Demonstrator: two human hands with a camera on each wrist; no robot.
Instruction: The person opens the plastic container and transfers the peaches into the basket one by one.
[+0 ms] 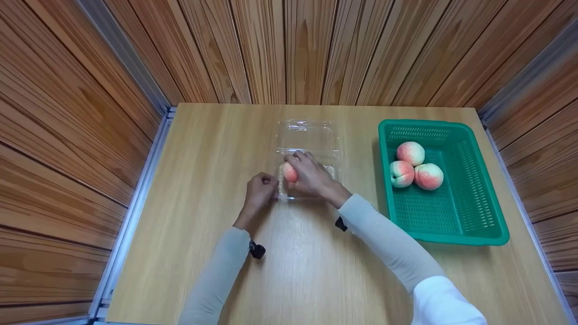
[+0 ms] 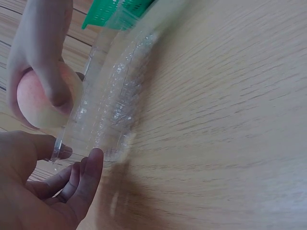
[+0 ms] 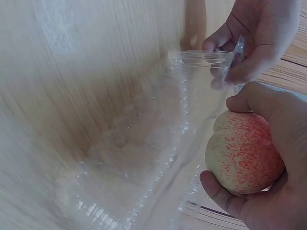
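A peach (image 3: 244,151), pale with red speckles, is gripped between the thumb and fingers of my right hand (image 1: 311,174). That hand holds it over the near half of an open clear plastic clamshell box (image 1: 307,135), whose lid lies flat toward the back. My left hand (image 1: 261,189) is at the box's left edge. In the left wrist view, the left thumb and index finger (image 2: 57,149) pinch the rim of the clear box (image 2: 108,105). The peach (image 2: 45,98) is above the rim there, apart from the box bottom.
A green plastic basket (image 1: 451,221) with perforated walls stands on the right side of the wooden table (image 1: 203,149). Inside it, three peaches (image 1: 411,154) lie together toward the back left. Wood-plank walls (image 1: 307,49) border the table at the back and both sides.
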